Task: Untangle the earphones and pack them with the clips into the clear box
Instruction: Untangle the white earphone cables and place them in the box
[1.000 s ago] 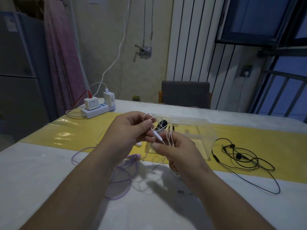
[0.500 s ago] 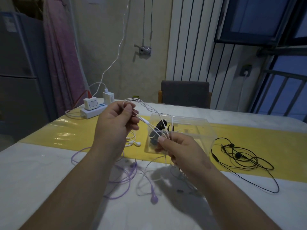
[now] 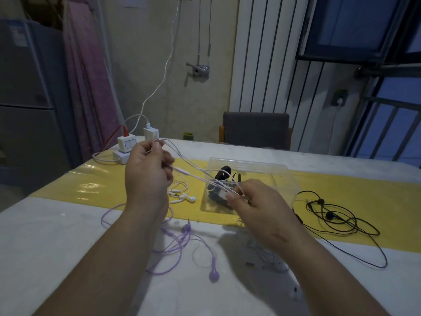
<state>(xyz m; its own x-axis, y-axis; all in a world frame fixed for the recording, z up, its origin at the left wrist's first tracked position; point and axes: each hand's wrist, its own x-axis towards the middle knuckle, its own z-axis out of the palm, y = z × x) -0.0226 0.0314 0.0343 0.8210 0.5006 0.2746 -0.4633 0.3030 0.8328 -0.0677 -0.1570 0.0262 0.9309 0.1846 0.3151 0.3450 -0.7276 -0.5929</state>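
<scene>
A white earphone cable (image 3: 193, 172) is stretched in the air between both hands. My left hand (image 3: 148, 172) grips one end of it, raised at the left. My right hand (image 3: 255, 201) pinches the other strands just in front of the clear box (image 3: 282, 176), which holds black clips (image 3: 222, 176). Another white earphone set (image 3: 182, 193) lies on the yellow runner behind my left wrist. Purple earphones (image 3: 182, 242) sprawl on the white tabletop under my forearms. To the right of the box lie tangled black earphones (image 3: 330, 215).
A white power strip with chargers (image 3: 127, 147) and cables sits at the table's far left edge. A grey chair (image 3: 255, 130) stands behind the table. The yellow runner (image 3: 364, 197) crosses the white table (image 3: 45, 247).
My hands have drawn apart: the left hand rose up and to the left, pulling the white cable out into long strands. The right hand stayed by the box.
</scene>
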